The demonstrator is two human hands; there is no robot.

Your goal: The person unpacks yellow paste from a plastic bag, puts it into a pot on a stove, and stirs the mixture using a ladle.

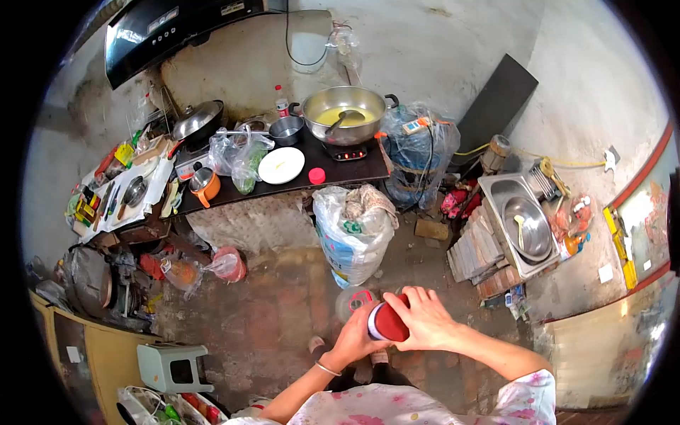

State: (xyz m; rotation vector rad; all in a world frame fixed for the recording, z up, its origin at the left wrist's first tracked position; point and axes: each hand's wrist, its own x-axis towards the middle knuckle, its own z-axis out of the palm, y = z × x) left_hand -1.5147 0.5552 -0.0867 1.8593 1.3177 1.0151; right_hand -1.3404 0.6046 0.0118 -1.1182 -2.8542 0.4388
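Observation:
In front of my body, my left hand (352, 336) wraps round one side of a dark red container (391, 324) with a pale band at its left end. My right hand (429, 322) closes on the other side and top of it. Its contents and exact kind cannot be made out. Just beyond my left hand, a clear vessel with a red top (356, 300) stands low near the floor, partly hidden. Across the room, a large steel pot (333, 136) of yellow liquid, with a ladle (343, 120) in it, sits on a lit cooker (347, 151).
A white plate (281, 166) and a red lid (316, 175) lie on the dark counter (276, 185). In front of it stands a stuffed white sack (354, 237). To the right is a steel sink (525, 219); a grey stool (174, 367) stands at lower left.

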